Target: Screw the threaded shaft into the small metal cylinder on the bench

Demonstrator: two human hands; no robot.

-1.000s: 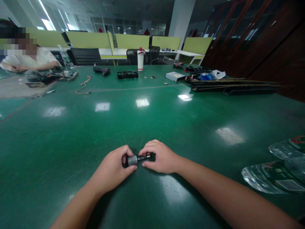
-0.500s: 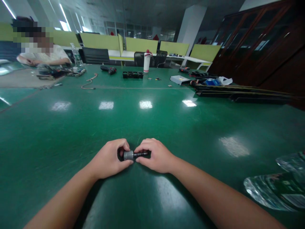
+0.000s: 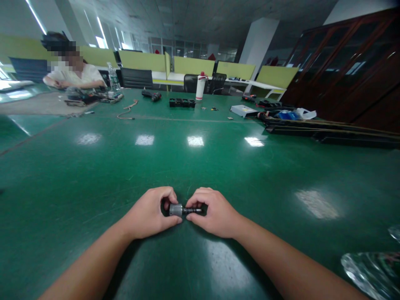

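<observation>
While both forearms rest on the green table (image 3: 93, 175), I see my left hand (image 3: 150, 214) curled around the grey cylindrical end of a small metal part (image 3: 176, 210), fingers closed on it. At three o'clock from that, my right hand (image 3: 215, 212) pinches the part's thin dark shaft. It sits low between both hands, just above the tabletop. Up at eleven o'clock, another person (image 3: 73, 75) sits at work; a white bottle (image 3: 200, 87) stands at twelve.
</observation>
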